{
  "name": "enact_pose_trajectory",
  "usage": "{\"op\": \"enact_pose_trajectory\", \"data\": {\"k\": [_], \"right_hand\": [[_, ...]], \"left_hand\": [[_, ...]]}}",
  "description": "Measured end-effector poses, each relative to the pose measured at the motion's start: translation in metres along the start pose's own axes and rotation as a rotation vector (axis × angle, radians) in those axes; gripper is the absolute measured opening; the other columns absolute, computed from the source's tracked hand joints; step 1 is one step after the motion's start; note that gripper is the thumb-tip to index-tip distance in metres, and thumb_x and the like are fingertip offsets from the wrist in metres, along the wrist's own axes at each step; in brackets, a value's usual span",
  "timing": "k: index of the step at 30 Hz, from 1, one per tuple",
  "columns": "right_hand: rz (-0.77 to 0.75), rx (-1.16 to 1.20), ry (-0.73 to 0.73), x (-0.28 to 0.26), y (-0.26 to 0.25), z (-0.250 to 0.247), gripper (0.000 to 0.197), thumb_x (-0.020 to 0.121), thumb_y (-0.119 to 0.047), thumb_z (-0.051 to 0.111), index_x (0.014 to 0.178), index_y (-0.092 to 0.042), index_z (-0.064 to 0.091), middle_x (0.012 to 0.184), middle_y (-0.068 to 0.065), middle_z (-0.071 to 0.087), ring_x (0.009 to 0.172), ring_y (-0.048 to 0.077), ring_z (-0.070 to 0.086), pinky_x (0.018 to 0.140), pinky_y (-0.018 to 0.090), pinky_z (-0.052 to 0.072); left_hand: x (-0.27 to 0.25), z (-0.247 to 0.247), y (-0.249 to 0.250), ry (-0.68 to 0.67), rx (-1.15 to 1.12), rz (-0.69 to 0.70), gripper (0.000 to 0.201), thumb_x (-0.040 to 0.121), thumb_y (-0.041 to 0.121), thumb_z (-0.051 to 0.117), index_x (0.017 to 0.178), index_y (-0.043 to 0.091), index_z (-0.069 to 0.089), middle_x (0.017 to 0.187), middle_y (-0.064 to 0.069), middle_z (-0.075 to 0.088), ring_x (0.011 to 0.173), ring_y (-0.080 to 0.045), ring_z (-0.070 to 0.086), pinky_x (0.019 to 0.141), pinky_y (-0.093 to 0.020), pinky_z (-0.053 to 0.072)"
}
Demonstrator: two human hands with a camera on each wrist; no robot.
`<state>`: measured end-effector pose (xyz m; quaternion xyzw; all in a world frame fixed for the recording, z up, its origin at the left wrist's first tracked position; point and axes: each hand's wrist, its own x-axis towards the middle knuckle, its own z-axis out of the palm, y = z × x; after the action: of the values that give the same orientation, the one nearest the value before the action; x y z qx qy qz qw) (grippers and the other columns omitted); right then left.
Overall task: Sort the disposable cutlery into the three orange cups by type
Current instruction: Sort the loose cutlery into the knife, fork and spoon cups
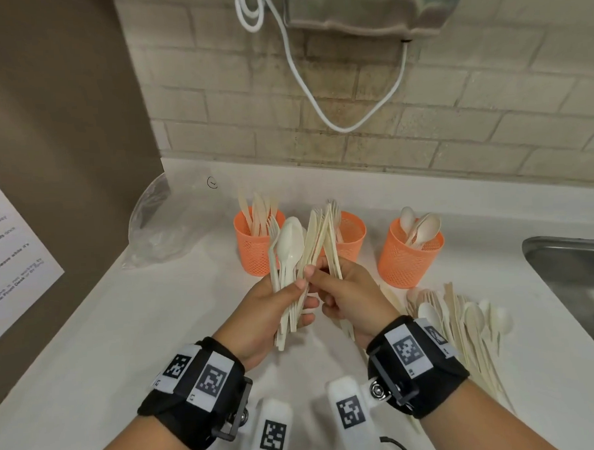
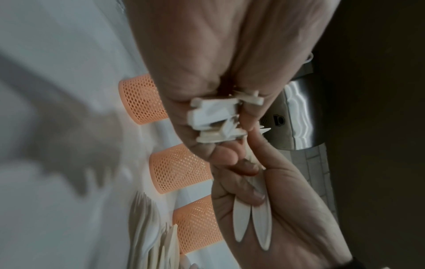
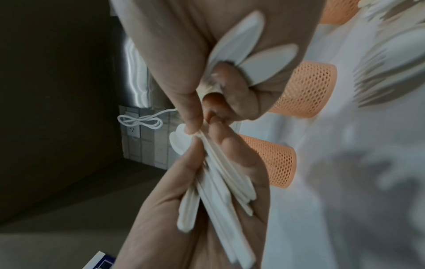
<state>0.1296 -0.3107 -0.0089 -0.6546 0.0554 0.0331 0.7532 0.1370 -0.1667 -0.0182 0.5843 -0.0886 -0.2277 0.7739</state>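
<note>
From the head view, the left hand has its grip clenched round a fanned bunch of smooth cream plastic cutlery, and the right hand grasps a few flat handles beside it, above a white worktop with three orange mesh cups, loose cutlery, a crinkled clear bag and a steel sink. The left wrist view shows blunt handle ends poking from the fist, which hides part of the cups. In the right wrist view two rounded handle tips jut from the fist.
</note>
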Motion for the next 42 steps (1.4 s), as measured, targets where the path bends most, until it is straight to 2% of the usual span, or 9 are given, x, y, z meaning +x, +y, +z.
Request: {"op": "enact_pose_trajectory", "data": {"k": [4,12,16,18,21,25,31,37,42], "right_hand": [[-0.017,-0.004,0.041,0.003,0.005,0.001,0.015,0.090,-0.014,0.064,0.079,-0.011,0.053,0.048,-0.008,0.049,0.041,0.003,0.040,0.040,0.017,0.029],[-0.035,-0.085,0.045,0.004,0.008,-0.001,0.012,0.096,-0.024,0.054,0.093,-0.013,0.057,0.071,0.002,0.061,0.054,0.003,0.052,0.045,0.017,0.033],[-0.053,-0.202,0.105,0.007,0.011,-0.004,0.024,0.099,-0.035,0.047,0.110,-0.016,0.055,0.090,0.012,0.059,0.079,0.017,0.056,0.062,0.027,0.043],[-0.054,-0.199,0.122,0.008,0.011,-0.005,0.025,0.099,-0.036,0.044,0.108,-0.014,0.053,0.086,0.008,0.054,0.077,0.020,0.056,0.070,0.031,0.045],[-0.027,-0.014,0.099,0.008,0.009,-0.005,0.015,0.102,-0.029,0.040,0.106,-0.017,0.049,0.082,0.005,0.044,0.057,0.015,0.048,0.058,0.028,0.047],[-0.030,-0.020,0.068,0.005,0.007,-0.005,0.011,0.100,-0.027,0.045,0.106,-0.018,0.047,0.070,0.002,0.038,0.045,0.008,0.031,0.040,0.019,0.028],[0.027,-0.055,0.042,0.001,0.007,-0.001,0.024,0.091,-0.026,0.063,0.076,-0.015,0.048,0.050,-0.006,0.035,0.042,0.008,0.031,0.041,0.021,0.029],[0.033,-0.029,-0.038,-0.004,0.005,0.009,0.011,0.093,-0.019,0.060,0.085,-0.012,0.059,0.045,-0.010,0.046,0.038,0.005,0.031,0.036,0.017,0.025],[0.038,-0.013,0.006,-0.003,0.006,0.013,0.011,0.092,-0.015,0.060,0.083,-0.012,0.065,0.052,-0.004,0.050,0.042,0.005,0.038,0.039,0.017,0.028]], "left_hand": [[0.002,0.001,-0.001,0.017,-0.009,0.002,0.029,0.096,0.016,0.051,0.124,0.022,0.059,0.114,-0.002,0.071,0.101,-0.019,0.069,0.080,-0.033,0.058],[0.006,-0.001,-0.004,0.110,-0.011,0.008,0.026,0.096,0.010,0.051,0.120,0.016,0.060,0.111,-0.012,0.071,0.103,-0.027,0.068,0.086,-0.041,0.056],[0.009,-0.003,-0.006,0.200,-0.059,-0.011,0.013,0.095,0.006,0.053,0.105,0.004,0.061,0.098,-0.016,0.070,0.095,-0.027,0.070,0.084,-0.041,0.056],[0.009,-0.003,-0.006,0.207,-0.080,-0.017,0.011,0.095,0.006,0.054,0.102,0.002,0.060,0.093,-0.012,0.067,0.093,-0.026,0.071,0.083,-0.041,0.058],[0.008,-0.002,-0.004,0.221,-0.083,-0.010,0.011,0.094,0.006,0.054,0.104,0.004,0.060,0.090,-0.010,0.067,0.086,-0.021,0.070,0.077,-0.037,0.060],[0.007,0.002,-0.002,0.222,-0.085,0.003,0.016,0.093,0.006,0.057,0.109,0.004,0.060,0.088,-0.007,0.065,0.082,-0.016,0.065,0.072,-0.032,0.060],[0.003,0.000,-0.004,0.246,-0.079,0.028,0.021,0.092,0.009,0.059,0.113,0.012,0.063,0.103,-0.009,0.064,0.095,-0.020,0.061,0.067,-0.027,0.058],[-0.001,0.001,-0.004,0.172,-0.036,0.048,0.026,0.091,0.019,0.061,0.115,0.016,0.069,0.104,0.000,0.073,0.094,-0.013,0.067,0.079,-0.034,0.057],[-0.006,0.000,-0.007,0.206,-0.035,0.050,0.028,0.091,0.012,0.059,0.118,0.012,0.066,0.107,-0.010,0.072,0.094,-0.021,0.068,0.083,-0.041,0.058]]}}
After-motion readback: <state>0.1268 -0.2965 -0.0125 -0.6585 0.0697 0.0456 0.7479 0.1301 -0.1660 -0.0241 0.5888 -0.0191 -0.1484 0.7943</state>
